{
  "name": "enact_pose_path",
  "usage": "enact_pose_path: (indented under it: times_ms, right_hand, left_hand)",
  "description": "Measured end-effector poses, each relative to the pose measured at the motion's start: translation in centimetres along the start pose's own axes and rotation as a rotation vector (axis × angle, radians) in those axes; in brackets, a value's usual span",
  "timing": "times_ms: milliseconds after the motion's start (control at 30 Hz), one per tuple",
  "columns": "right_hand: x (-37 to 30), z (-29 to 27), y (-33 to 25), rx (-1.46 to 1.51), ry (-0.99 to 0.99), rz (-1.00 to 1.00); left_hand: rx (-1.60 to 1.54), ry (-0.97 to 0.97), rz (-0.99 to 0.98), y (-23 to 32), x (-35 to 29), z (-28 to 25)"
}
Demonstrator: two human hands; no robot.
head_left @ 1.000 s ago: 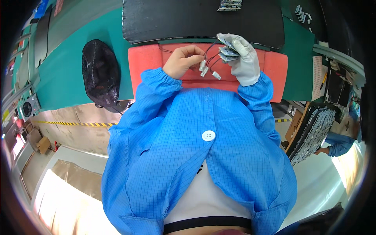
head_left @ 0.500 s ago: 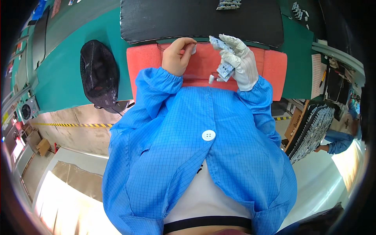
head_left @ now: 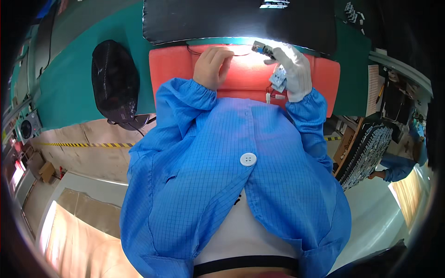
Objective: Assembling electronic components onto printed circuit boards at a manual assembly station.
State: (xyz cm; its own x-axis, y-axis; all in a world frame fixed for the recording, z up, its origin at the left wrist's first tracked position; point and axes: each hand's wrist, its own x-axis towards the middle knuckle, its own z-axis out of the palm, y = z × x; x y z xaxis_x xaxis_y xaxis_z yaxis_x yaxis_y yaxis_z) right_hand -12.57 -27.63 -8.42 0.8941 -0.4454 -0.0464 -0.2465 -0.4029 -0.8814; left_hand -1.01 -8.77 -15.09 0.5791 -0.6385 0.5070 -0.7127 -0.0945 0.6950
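Observation:
My left hand (head_left: 213, 67), bare, is above the left part of a red foam pad (head_left: 162, 78). Its fingers are closed on a thin dark cable (head_left: 242, 55) that shows on both sides of the hand. In a white glove, my right hand (head_left: 296, 72) grips a circuit board (head_left: 278, 78), pale where it shows below the fingers. At the board's upper end a dark part (head_left: 263, 48) juts out beside a strong white glow on the pad. Short wires with white plugs (head_left: 268, 97) dangle below the board. The fingers hide the board's middle.
Beyond the pad lies a black mat (head_left: 232, 21) on a green table (head_left: 69, 88), with a stack of boards (head_left: 274, 4) at its far edge. A black mesh bag (head_left: 115, 81) is at the left. To the right stands a rack of boards (head_left: 366, 155); another person's arm (head_left: 394, 171) is beside it.
A bright white light has come on at the board in my right hand. That hand has turned the board and shifted slightly right and down. The white piece in my left fingers no longer shows.

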Motion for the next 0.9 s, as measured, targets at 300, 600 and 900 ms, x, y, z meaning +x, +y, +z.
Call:
enact_pose_path:
  times_ms: [300,600,900]
  right_hand:
    - [0.1,0.1,-0.2,0.352,-0.127,0.557]
    - [0.5,0.4,0.1,0.264,-0.031,0.454]
    - [0.4,0.2,1.3,0.318,-0.037,0.368]
  left_hand:
    - [0.009,0.003,-0.053,0.5,-0.1,-0.3]
    - [-0.012,-0.018,-0.105,0.4,-0.5,-0.3]
    - [0.033,-0.048,-0.132,0.9,-0.3,-0.6]
